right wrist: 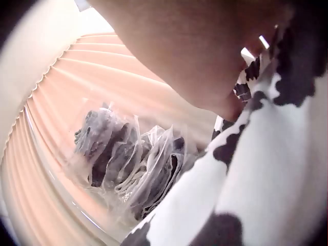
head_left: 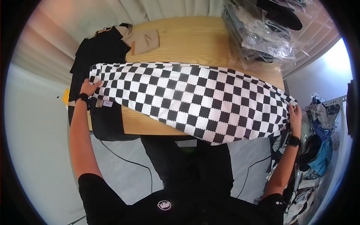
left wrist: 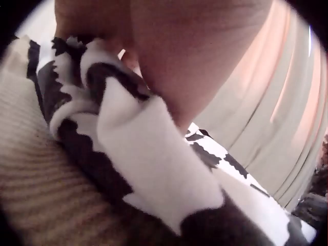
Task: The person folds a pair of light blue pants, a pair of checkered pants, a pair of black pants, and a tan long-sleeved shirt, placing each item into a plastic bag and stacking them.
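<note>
My feeds: left hand (head_left: 89,88) pinches left end of black-and-white checkered long fabric piece (head_left: 183,93), spread across light-brown wood-grain table (head_left: 187,41). I judge it light, limp, unbreakable; best held by both ends. Right hand (head_left: 295,117) pinches right end.

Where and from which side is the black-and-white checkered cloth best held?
Probably by its creased ends, left hand coming from the left, right hand from the right: the cloth stretches sideways and narrows toward both.
</note>
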Available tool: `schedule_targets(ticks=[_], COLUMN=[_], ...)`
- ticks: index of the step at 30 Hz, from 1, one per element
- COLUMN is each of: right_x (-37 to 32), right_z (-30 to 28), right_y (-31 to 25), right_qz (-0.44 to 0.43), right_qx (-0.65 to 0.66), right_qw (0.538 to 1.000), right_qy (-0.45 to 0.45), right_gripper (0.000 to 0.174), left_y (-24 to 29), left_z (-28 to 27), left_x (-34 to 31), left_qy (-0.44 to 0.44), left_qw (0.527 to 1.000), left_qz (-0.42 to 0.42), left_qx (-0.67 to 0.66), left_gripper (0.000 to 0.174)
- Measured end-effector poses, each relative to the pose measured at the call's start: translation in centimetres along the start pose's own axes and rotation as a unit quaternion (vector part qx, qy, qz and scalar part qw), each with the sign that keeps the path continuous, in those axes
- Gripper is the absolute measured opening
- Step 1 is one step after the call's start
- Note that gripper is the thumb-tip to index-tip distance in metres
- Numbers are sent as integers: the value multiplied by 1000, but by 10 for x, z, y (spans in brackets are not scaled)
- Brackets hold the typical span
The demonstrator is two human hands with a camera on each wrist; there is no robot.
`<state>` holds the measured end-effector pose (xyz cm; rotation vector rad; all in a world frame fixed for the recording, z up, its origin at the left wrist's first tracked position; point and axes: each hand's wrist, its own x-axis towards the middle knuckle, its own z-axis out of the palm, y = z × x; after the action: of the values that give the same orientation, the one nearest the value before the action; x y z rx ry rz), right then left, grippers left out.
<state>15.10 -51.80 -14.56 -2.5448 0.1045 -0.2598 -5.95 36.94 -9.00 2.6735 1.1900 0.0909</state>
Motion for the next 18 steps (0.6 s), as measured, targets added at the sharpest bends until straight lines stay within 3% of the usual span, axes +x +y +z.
schedule_targets(ticks=[3,5,7,9,11,13,15,17,18], right_x=[-16,-26,-18,-24,-11,13,22,30,30], right_z=[5,9,18,13,13,-1,-28,-48,-45], right_y=[3,3,29,-12,-9,18,4,-2,-8], right_qz=[29,-1,-22,31,-53,-52,-75,-110,-83], right_qx=[117,133,7,25,1,-6,-3,18,22], right_qw=[991,991,998,998,993,991,990,993,995], right_qy=[-64,-16,66,58,101,125,120,44,44], right_gripper=[42,41,41,39,38,41,44,45,44], left_y=[-4,0,-7,-9,-14,-20,-34,-37,-40], left_z=[2,-12,-17,-21,-30,-43,-33,-8,-5], left_x=[-17,-25,-23,-23,-25,-17,11,12,8], left_qy=[100,42,31,73,100,47,26,21,-3], left_qw=[994,993,985,976,971,963,968,919,940], left_qz=[-12,-9,4,11,-1,25,49,111,113], left_qx=[-36,-114,-169,-205,-219,-264,-244,-379,-323], left_gripper=[85,73,55,52,52,51,42,39,39])
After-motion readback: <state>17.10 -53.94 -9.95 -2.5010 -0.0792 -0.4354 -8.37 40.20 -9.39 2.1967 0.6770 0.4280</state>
